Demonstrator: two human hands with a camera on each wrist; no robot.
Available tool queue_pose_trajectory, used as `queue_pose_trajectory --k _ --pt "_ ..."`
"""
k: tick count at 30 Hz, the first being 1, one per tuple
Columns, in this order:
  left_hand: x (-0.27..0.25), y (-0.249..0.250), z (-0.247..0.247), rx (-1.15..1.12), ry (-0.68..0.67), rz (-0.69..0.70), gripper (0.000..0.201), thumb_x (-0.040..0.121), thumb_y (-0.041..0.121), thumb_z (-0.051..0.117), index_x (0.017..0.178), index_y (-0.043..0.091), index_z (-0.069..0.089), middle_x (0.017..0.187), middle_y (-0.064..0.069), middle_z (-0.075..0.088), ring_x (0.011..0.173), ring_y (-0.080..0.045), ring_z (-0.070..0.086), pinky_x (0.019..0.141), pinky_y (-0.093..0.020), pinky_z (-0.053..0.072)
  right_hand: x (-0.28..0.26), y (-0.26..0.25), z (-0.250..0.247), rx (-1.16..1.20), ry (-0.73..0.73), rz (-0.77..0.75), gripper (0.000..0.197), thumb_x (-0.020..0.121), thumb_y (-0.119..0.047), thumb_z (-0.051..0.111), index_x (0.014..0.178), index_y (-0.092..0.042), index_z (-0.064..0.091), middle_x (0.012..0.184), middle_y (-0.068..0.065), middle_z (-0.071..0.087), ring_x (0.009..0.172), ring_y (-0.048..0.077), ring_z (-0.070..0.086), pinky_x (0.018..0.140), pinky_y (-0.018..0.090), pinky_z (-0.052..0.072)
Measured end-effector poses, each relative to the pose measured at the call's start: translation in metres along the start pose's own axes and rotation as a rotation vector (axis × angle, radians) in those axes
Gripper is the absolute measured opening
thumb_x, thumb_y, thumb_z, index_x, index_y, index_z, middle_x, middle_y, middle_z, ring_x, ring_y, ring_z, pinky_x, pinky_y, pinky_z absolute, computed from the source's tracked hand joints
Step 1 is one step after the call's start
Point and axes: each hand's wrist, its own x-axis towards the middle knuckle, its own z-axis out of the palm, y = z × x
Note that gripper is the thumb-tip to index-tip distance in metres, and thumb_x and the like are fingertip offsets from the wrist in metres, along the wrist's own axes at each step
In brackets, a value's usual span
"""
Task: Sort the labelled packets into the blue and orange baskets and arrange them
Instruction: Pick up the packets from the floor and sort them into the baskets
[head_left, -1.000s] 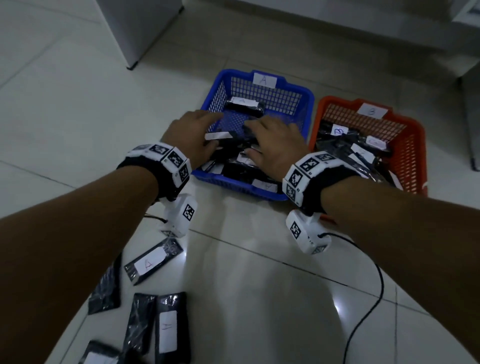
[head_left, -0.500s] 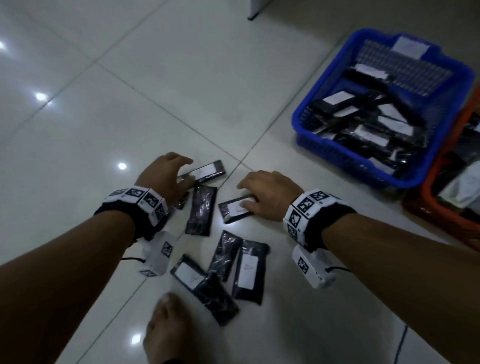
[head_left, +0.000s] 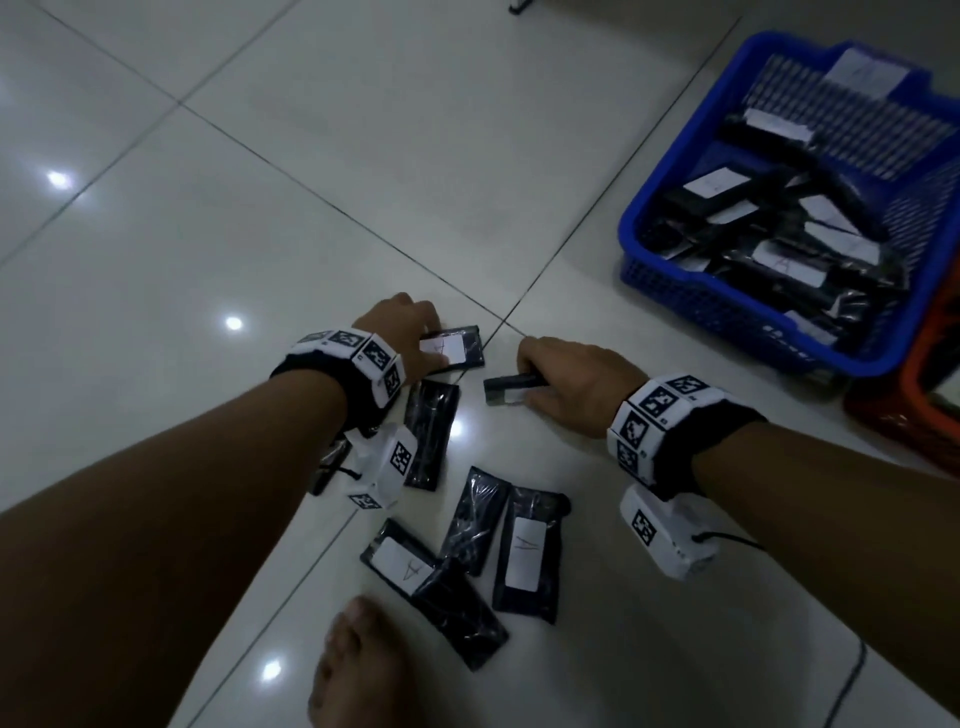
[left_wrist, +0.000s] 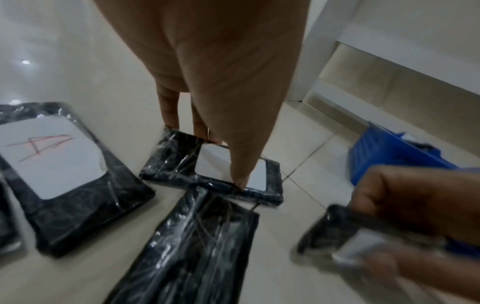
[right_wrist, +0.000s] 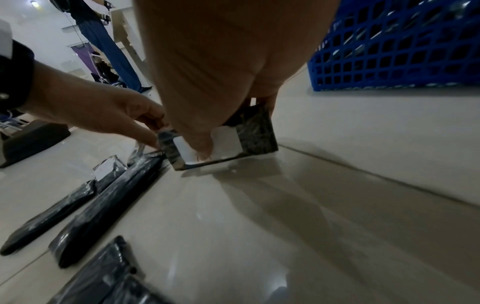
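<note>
Several black wrapped packets with white labels lie loose on the tiled floor. My left hand (head_left: 423, 338) pinches a flat packet marked A (head_left: 457, 351), thumb on its near edge and fingers on its far edge (left_wrist: 221, 158). My right hand (head_left: 530, 384) grips another labelled packet (head_left: 511, 389) that is tilted up on its long edge, with my thumb on its white label (right_wrist: 202, 148). The blue basket (head_left: 639, 228), labelled A and holding several packets, stands at the upper right. Only a corner of the orange basket (head_left: 914, 415) shows at the right edge.
Loose packets lie below my hands: one unlabelled side up (head_left: 431, 431), two marked A (head_left: 527, 551) (head_left: 402, 561), others between them. A bare foot (head_left: 358, 670) rests just below the pile. A cable (head_left: 857, 670) trails at lower right.
Both hands left the blue basket and came down to the floor pile. Since half a second ago my right hand has tipped its packet up off the floor.
</note>
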Motion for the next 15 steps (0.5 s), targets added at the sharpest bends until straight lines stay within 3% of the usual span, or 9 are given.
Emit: queue_pose_trajectory --k 3,5,7,9,11,15 --pt "-0.002 0.018 -0.003 0.025 0.008 0.095 0.029 0.088 0.029 0.062 0.105 0.01 0.048 0.092 -0.01 0.057 0.081 -0.028 0.056 0.063 -0.029 0.036 -0.011 0.005 -0.019 -0.003 0.151 0.003 0.018 0.092 -0.029 0.053 0.108 -0.023 0.046 0.102 -0.001 0.057 0.085 0.024 0.057 0.069 0.032 0.042" --pt "-0.002 0.033 -0.01 -0.024 0.05 0.143 0.023 0.091 0.025 0.057 0.107 0.011 0.046 0.089 -0.011 0.061 0.074 -0.028 0.055 0.062 -0.03 0.038 -0.021 0.011 -0.035 -0.003 0.301 -0.02 0.028 0.095 -0.025 0.052 0.122 -0.02 0.049 0.112 0.001 0.057 0.093 0.023 0.058 0.075 0.032 0.045" --pt "0.002 0.055 -0.022 -0.058 0.136 0.233 0.02 0.092 0.022 0.054 0.109 0.012 0.047 0.094 -0.011 0.062 0.078 -0.03 0.058 0.065 -0.033 0.042 -0.032 0.021 -0.055 -0.026 0.46 -0.011 0.034 0.096 -0.022 0.05 0.129 -0.016 0.05 0.118 0.005 0.055 0.096 0.025 0.058 0.077 0.032 0.045" --pt "0.008 0.085 -0.038 -0.09 0.246 0.332 0.022 0.094 0.023 0.05 0.113 0.013 0.049 0.104 -0.011 0.06 0.081 -0.033 0.059 0.068 -0.036 0.046 -0.043 0.039 -0.077 -0.048 0.579 0.042 0.031 0.095 -0.019 0.048 0.125 -0.013 0.051 0.118 0.009 0.053 0.095 0.031 0.057 0.079 0.038 0.048" --pt "0.016 0.121 -0.054 -0.101 0.32 0.4 0.026 0.095 0.025 0.047 0.118 0.014 0.048 0.112 -0.01 0.058 0.082 -0.034 0.059 0.068 -0.038 0.047 -0.054 0.062 -0.096 -0.027 0.63 0.138 0.03 0.095 -0.018 0.048 0.124 -0.011 0.05 0.121 0.011 0.052 0.1 0.034 0.056 0.084 0.044 0.047" --pt "0.042 0.195 -0.072 -0.047 0.33 0.522 0.031 0.096 0.026 0.045 0.124 0.014 0.047 0.122 -0.01 0.055 0.092 -0.035 0.059 0.074 -0.039 0.048 -0.083 0.111 -0.122 0.078 0.648 0.301 0.033 0.096 -0.021 0.048 0.129 -0.017 0.045 0.125 0.01 0.054 0.11 0.031 0.053 0.092 0.042 0.045"
